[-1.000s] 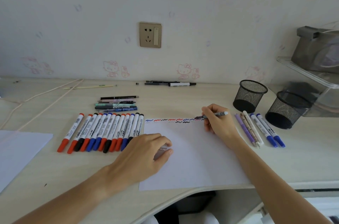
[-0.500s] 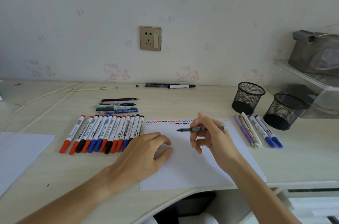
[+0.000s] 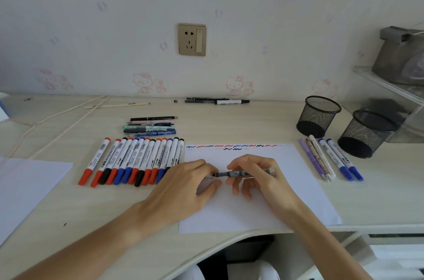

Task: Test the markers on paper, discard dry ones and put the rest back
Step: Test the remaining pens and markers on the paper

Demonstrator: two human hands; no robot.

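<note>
Grey pen (image 3: 231,174): over the test paper (image 3: 298,188), pinched in our right hand (image 3: 257,176); left hand (image 3: 190,185) pinches its cap. Risk: misaligned cap smears ink.

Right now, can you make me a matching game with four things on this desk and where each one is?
Things:
1. grey pen
2. row of whiteboard markers
3. two mesh pen cups
4. wall socket

Places:
A. on the wall above the desk
B. held between both hands over the white paper
C. far right of the desk
D. left of the paper, lying side by side

Pairs: 1-B, 2-D, 3-C, 4-A
</note>
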